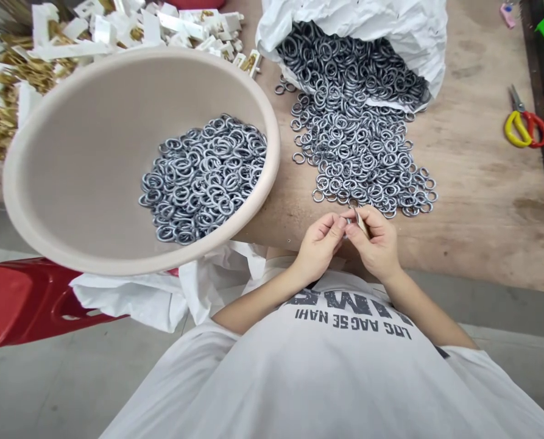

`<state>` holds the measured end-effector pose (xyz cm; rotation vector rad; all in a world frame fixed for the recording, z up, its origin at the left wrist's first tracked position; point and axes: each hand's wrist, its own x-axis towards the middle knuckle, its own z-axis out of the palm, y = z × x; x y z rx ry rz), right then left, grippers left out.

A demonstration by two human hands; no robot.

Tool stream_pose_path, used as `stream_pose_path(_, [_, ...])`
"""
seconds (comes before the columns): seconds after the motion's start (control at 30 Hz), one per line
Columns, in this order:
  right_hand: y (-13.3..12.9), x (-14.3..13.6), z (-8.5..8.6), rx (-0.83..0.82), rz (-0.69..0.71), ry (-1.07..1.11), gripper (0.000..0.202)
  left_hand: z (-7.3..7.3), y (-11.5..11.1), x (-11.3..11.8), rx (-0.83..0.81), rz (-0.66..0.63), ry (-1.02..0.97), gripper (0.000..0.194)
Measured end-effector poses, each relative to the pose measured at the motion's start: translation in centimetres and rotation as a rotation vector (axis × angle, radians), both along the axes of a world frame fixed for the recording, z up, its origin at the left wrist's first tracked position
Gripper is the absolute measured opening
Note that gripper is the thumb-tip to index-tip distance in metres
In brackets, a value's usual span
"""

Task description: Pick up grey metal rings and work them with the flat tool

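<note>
My left hand and my right hand meet at the table's front edge, just below a spread of grey metal rings. The left fingers are pinched on a small grey ring, mostly covered by the fingertips. Closed around a thin, flat, pale tool is the right hand, its tip close to the ring. More rings spill out of a white sack behind. On the left, a large beige basin holds a heap of similar rings.
Scissors with yellow and red handles lie at the right, near a dark metal bar. White and gold parts are piled behind the basin. A red stool and white plastic sheeting are below it.
</note>
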<state>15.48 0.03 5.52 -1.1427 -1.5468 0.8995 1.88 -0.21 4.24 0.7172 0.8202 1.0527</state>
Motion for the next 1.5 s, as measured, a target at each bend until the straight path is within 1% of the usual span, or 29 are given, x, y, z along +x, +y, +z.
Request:
stream_pose_path(0.07, [0.0, 0.0, 0.0, 0.037, -0.027, -0.035, 0.018, 0.3, -0.2, 0.1, -0.064, -0.044, -0.04, 0.042])
stream_pose_path(0.13, [-0.1, -0.1, -0.1, 0.035, -0.042, -0.057, 0.02, 0.5, -0.3, 0.1, -0.097, -0.084, -0.075, 0.042])
stream_pose_path(0.2, [0.0, 0.0, 0.0, 0.001, -0.053, -0.072, 0.025, 0.6, -0.4, -0.1, -0.087, -0.105, -0.093, 0.041])
stream_pose_path(0.27, [0.0, 0.3, 0.1, -0.028, -0.059, -0.088, 0.028, 0.6, -0.5, -0.4, -0.061, -0.095, -0.09, 0.042])
stream_pose_path(0.33, [-0.1, 0.8, 0.5, -0.01, -0.029, -0.129, 0.025, 0.6, -0.4, -0.7, -0.043, -0.069, -0.08, 0.044])
stream_pose_path(0.47, [-1.0, 1.2, 1.4, 0.105, 0.107, -0.334, 0.019, 0.6, -0.2, -1.2, -0.036, -0.029, -0.083, 0.043])
stream_pose_path(0.53, [-1.4, 1.1, 1.7, 0.13, 0.127, -0.404, 0.019, 0.7, -0.2, -1.3, -0.035, -0.025, -0.085, 0.042])
stream_pose_path(0.6, [-1.5, 1.0, 1.7, 0.131, 0.131, -0.429, 0.022, 0.7, -0.2, -1.4, -0.04, -0.033, -0.08, 0.043])
stream_pose_path(0.7, [-0.8, 1.1, 1.2, 0.068, 0.108, -0.425, 0.028, 0.8, -0.6, -1.8, -0.025, -0.073, -0.07, 0.046])
stream_pose_path(0.77, [0.3, 1.2, 0.7, -0.023, 0.034, -0.422, 0.034, 0.8, -1.0, -2.2, 0.015, -0.139, -0.068, 0.046])
stream_pose_path(0.83, [1.6, 0.9, 0.2, -0.098, -0.029, -0.483, 0.037, 0.8, -1.3, -2.9, 0.047, -0.182, -0.076, 0.044])
stream_pose_path(0.87, [2.3, 0.5, 0.1, -0.106, -0.034, -0.55, 0.035, 0.7, -1.4, -3.2, 0.049, -0.177, -0.073, 0.043])
stream_pose_path(0.93, [3.4, -0.7, 0.0, -0.087, -0.009, -0.716, 0.029, 0.6, -1.4, -4.1, 0.031, -0.113, -0.042, 0.041])
stream_pose_path(1.0, [4.2, -2.1, 0.0, -0.082, 0.017, -0.898, 0.034, 0.4, -1.2, -5.1, 0.006, -0.033, 0.009, 0.038])
stream_pose_path(1.07, [4.9, -3.4, 0.0, -0.124, 0.017, -1.069, 0.032, 0.2, -0.9, -6.0, -0.013, 0.033, 0.031, 0.031])
stream_pose_path(1.13, [5.3, -4.2, 0.0, -0.155, 0.013, -1.184, 0.029, 0.0, -0.6, -6.8, -0.023, 0.082, 0.022, 0.024])
stream_pose_path(1.2, [5.6, -4.5, 0.0, -0.14, 0.006, -1.219, 0.029, -0.2, -0.4, -7.4, -0.022, 0.121, 0.002, 0.022])
stream_pose_path(1.27, [5.8, -4.7, 0.0, -0.101, 0.012, -1.207, 0.031, -0.3, -0.1, -7.8, -0.02, 0.14, -0.023, 0.024])
stream_pose_path(1.37, [6.2, -5.0, 0.0, -0.076, 0.07, -1.198, 0.03, -0.2, 0.3, -7.8, -0.023, 0.153, -0.021, 0.032])
stream_pose_path(1.43, [6.4, -4.9, 0.0, -0.092, 0.096, -1.186, 0.028, -0.2, 0.4, -7.6, -0.022, 0.169, 0.033, 0.039])
stream_pose_path(1.5, [6.2, -4.4, 0.1, -0.107, 0.087, -1.091, 0.026, -0.1, 0.5, -7.3, 0.012, 0.208, 0.137, 0.042])
